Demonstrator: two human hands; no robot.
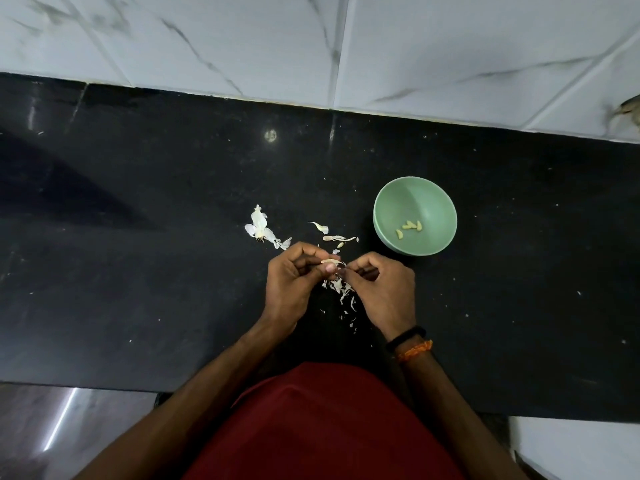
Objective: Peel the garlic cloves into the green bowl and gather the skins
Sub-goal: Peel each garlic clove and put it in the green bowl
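My left hand [294, 285] and my right hand [379, 289] meet over the black counter, both pinching one pale garlic clove [330, 261] between their fingertips. The green bowl [391, 216] stands to the upper right of my hands, with several peeled cloves [409, 228] lying in its bottom. White skins [343, 291] lie scattered on the counter under and between my hands. A larger piece of garlic skin and stem [260, 226] lies to the upper left, and a few thin skin strips [337, 237] lie just beyond my fingers.
The black counter [138, 271] runs left to right, backed by a white marbled tile wall [346, 46]. Its front edge is near my red shirt [322, 427]. Small skin flecks dot the counter.
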